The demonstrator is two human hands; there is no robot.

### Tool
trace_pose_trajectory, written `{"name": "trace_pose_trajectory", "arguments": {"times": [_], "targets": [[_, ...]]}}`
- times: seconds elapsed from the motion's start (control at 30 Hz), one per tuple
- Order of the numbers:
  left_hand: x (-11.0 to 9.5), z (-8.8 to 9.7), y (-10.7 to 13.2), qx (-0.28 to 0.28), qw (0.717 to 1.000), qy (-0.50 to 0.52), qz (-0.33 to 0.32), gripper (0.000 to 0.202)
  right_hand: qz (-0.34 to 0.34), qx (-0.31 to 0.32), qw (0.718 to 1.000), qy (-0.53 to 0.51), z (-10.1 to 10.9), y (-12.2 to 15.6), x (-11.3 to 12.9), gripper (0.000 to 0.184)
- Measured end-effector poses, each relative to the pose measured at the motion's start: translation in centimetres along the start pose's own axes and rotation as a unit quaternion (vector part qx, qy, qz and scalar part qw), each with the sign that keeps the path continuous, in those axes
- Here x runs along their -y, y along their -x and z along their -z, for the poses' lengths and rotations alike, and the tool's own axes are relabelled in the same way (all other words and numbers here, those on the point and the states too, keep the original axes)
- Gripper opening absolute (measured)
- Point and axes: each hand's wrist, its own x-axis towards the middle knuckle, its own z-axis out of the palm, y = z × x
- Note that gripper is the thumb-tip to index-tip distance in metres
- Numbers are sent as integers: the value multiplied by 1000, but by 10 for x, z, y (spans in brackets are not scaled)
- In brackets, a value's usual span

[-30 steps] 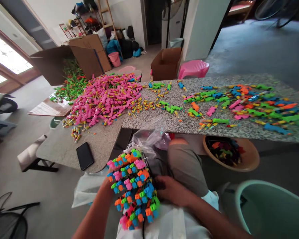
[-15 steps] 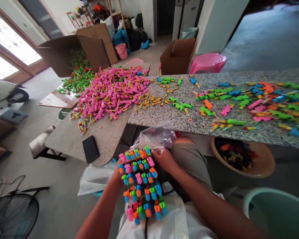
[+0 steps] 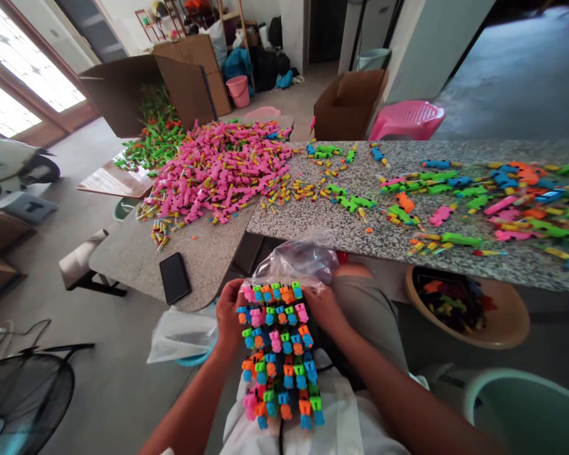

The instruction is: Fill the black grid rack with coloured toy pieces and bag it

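Observation:
A clear plastic bag [image 3: 296,258] spreads out in front of my lap, below the table edge. My left hand [image 3: 228,311] is closed on the bag's near left edge, fingers curled. At the near right edge my right hand [image 3: 323,308] pinches the same film; its fingertips are partly hidden. Between my forearms, a block of small toys [image 3: 275,341] in pink, green, blue and orange stands in several rows over my lap. The top row comes up to the bag's mouth. What holds the rows together cannot be made out.
Pink toys [image 3: 218,167] are heaped on the granite table [image 3: 284,221], with green ones [image 3: 154,142] spilling from a carton [image 3: 118,95]. Mixed toys [image 3: 526,196] lie right. A phone [image 3: 174,278] rests at the left corner. A tan basin [image 3: 502,316] and green tub [image 3: 526,404] stand right.
My left hand has come up and more into view at the bag's left edge. The toy block has shifted slightly right and straightened. The view has turned a little left.

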Motion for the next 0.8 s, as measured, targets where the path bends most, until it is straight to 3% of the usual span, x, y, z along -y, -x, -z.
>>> {"name": "trace_pose_trajectory", "arguments": {"times": [0.1,0.23,0.37,0.53,0.8], "targets": [[-7,10,0,-49,996,-73,-21,29,43,-49,996,56,6,1,6,34],[-27,16,-4,-26,982,-131,-133,21,149,-165,965,137,12,1,15,22],[-46,20,-8,-3,981,-128,-148,20,201,-216,945,143,13,2,28,21],[-73,28,-12,60,955,-165,-239,13,280,-216,926,136,19,8,53,4],[-109,38,-5,66,923,-157,-345,12,336,-136,918,161,34,22,78,11]]}}
